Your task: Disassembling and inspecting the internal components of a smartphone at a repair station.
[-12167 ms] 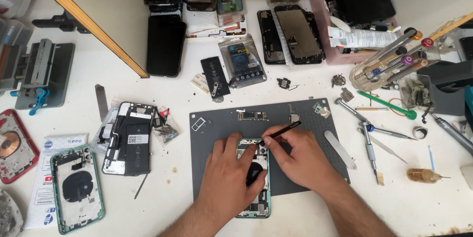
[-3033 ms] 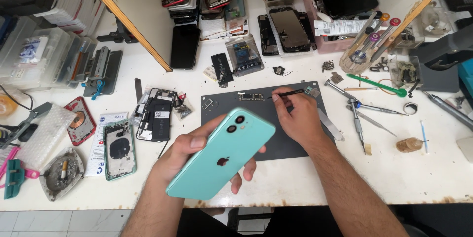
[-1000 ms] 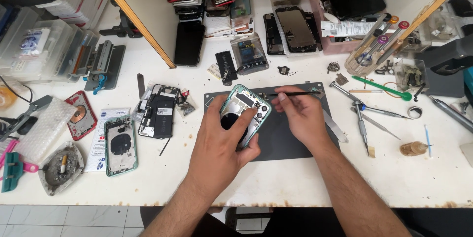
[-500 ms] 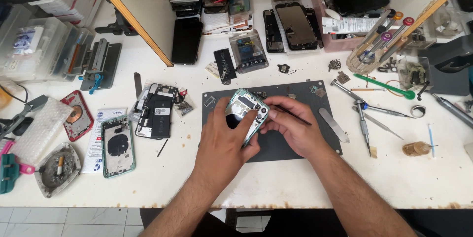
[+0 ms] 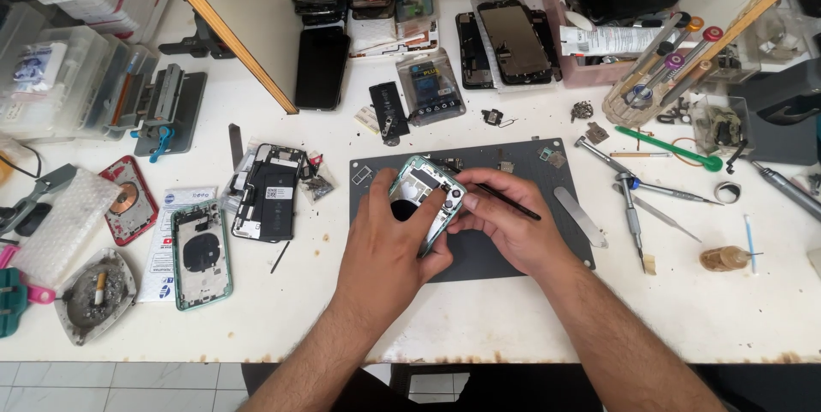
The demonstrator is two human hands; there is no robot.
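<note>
The open phone shell (image 5: 423,198) is gripped tilted in the left hand (image 5: 389,241); a black tool (image 5: 505,202) is pinched by the right hand (image 5: 513,228). A slip could gouge internals or drop it onto the mat (image 5: 513,262).

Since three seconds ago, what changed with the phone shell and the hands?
The mint phone shell was flipped from back-up to open-side-up and lowered toward the grey mat. The right hand came onto it. Left hand keeps its grip; the black tool stays held.
</note>
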